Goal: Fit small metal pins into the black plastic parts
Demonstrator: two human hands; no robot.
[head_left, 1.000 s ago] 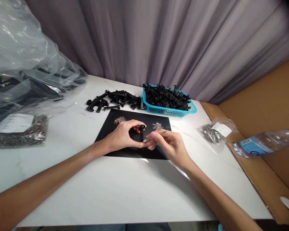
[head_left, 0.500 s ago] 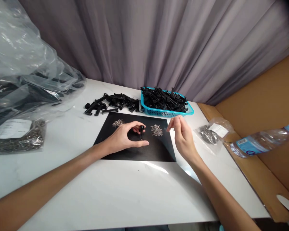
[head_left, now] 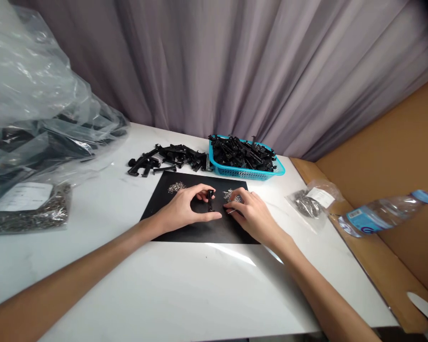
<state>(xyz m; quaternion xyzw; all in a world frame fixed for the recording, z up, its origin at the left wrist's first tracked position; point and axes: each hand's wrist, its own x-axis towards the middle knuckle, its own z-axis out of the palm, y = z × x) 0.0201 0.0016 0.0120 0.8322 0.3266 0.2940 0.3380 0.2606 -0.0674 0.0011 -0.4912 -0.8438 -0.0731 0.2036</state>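
Note:
My left hand [head_left: 183, 206] is curved round a short black plastic clip [head_left: 210, 200], holding it upright between thumb and fingers above the black mat [head_left: 199, 231]. My right hand [head_left: 251, 211] is over the mat's right part, beside a pile of small silvery metal pieces [head_left: 230, 194] that it partly covers. Its thumb and fingers are pinched together, with a thin bright metal piece [head_left: 231, 211] showing at the fingertips. A second pile of small metal pieces [head_left: 176, 187] lies behind my left hand.
A blue basket [head_left: 249, 174] heaped with black plastic parts stands behind the mat, with a loose heap of black parts [head_left: 171, 156] to its left. Plastic bags [head_left: 50, 133] take up the left side. At right are a small bag [head_left: 310, 202], a bottle [head_left: 385, 213] and cardboard [head_left: 388, 166].
My right hand has come in leftward and down from beside the mat to the right metal pile. My left hand still holds the black clip in nearly the same place.

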